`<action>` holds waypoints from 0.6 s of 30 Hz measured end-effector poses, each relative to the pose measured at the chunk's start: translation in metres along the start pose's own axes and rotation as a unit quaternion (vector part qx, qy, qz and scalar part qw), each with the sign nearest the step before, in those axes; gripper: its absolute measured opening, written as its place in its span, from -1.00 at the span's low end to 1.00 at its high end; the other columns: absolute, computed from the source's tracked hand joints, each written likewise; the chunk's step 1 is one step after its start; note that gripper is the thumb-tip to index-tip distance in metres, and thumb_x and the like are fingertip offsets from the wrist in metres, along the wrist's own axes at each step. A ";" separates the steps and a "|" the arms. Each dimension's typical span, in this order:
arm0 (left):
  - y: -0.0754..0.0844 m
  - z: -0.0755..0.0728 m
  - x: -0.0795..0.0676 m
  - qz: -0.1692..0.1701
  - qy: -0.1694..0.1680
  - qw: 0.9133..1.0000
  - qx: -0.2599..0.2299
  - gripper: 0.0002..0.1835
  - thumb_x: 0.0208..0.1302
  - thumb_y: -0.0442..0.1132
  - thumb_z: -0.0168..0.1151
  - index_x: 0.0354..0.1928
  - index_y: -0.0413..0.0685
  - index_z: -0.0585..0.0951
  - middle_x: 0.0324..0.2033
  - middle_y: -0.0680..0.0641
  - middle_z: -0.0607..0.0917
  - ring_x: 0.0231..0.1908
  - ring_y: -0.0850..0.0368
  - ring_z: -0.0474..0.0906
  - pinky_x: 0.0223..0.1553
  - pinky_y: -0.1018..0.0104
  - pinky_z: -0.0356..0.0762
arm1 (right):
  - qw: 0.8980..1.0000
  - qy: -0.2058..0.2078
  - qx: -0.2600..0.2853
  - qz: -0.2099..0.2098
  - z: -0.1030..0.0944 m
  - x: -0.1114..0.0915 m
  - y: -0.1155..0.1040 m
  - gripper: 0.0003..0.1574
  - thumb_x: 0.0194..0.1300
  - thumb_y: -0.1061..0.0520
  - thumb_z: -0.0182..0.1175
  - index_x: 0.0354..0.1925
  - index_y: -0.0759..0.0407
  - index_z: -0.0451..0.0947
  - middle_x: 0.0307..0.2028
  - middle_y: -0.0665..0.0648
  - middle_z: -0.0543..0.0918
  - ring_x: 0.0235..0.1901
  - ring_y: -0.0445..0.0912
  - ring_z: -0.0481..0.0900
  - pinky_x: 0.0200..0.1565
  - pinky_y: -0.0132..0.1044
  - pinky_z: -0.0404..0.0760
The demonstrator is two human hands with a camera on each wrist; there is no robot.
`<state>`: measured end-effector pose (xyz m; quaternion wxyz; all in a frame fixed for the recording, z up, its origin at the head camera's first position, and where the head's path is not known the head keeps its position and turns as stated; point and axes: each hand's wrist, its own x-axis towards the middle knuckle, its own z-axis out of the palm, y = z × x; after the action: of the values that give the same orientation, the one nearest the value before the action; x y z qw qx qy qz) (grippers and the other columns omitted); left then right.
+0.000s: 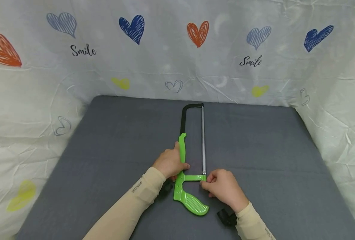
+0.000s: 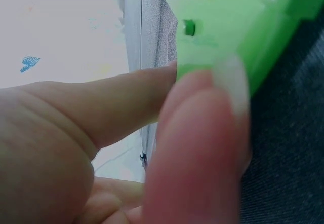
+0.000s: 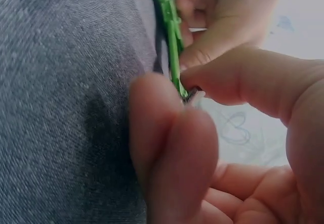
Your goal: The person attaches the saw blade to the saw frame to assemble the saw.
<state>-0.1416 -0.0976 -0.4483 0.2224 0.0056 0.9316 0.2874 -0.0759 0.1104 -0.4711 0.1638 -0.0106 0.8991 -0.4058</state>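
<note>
A hacksaw (image 1: 192,204) with a green handle, a black front bow and a silver blade (image 1: 203,140) lies on the dark grey cloth, blade to the right. My left hand (image 1: 169,163) grips the green part of its frame, thumb across the top. In the left wrist view, blurred fingers (image 2: 197,148) hold the green frame's edge. My right hand (image 1: 223,186) pinches the outer end of the short green arm, at the blade's near end. Between these fingers, the right wrist view shows a small dark metal piece (image 3: 193,93), mostly hidden by the fingertips.
Dark grey cloth (image 1: 120,140) covers the table. A pale sheet (image 1: 165,56) printed with hearts and "Smile" hangs behind and at both sides. Black wrist devices (image 1: 226,217) sit beneath both wrists, at the beige sleeves (image 1: 120,203).
</note>
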 end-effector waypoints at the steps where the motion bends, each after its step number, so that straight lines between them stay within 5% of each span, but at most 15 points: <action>1: 0.000 0.000 0.000 0.001 0.000 1.000 0.000 0.20 0.20 0.00 0.48 0.62 -0.18 -0.15 -0.65 -0.09 0.64 -0.79 0.10 0.60 -0.70 0.26 0.57 | 1.000 -0.013 0.019 0.002 -0.001 0.001 0.002 -0.72 0.19 0.00 0.41 -0.55 0.08 0.60 -0.72 -0.03 0.62 -0.68 -0.14 0.64 -0.58 -0.24 0.57; 9: 0.002 0.002 0.000 -0.001 -0.005 1.000 -0.007 0.20 0.20 0.00 0.48 0.62 -0.14 -0.16 -0.60 -0.10 0.63 -0.78 0.09 0.60 -0.69 0.25 0.58 | 0.978 -0.119 0.173 0.001 -0.009 0.008 0.016 -0.78 0.31 0.19 0.29 -0.38 0.36 0.66 -0.56 0.12 0.68 -0.60 -0.11 0.71 -0.47 -0.22 0.73; 18: 0.003 0.002 0.003 -0.006 -0.014 1.000 -0.022 0.22 0.22 0.00 0.47 0.63 -0.10 -0.21 -0.60 -0.11 0.64 -0.77 0.08 0.62 -0.69 0.23 0.60 | 0.955 -0.201 0.219 -0.017 -0.019 0.017 0.029 -0.72 0.44 0.17 0.18 -0.24 0.44 0.60 -0.50 0.08 0.68 -0.58 -0.18 0.68 -0.49 -0.37 0.65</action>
<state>-0.1438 -0.0935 -0.4490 0.2373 -0.0008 0.9219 0.3062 -0.0944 0.1408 -0.4858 0.3326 -0.0711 0.7364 -0.5849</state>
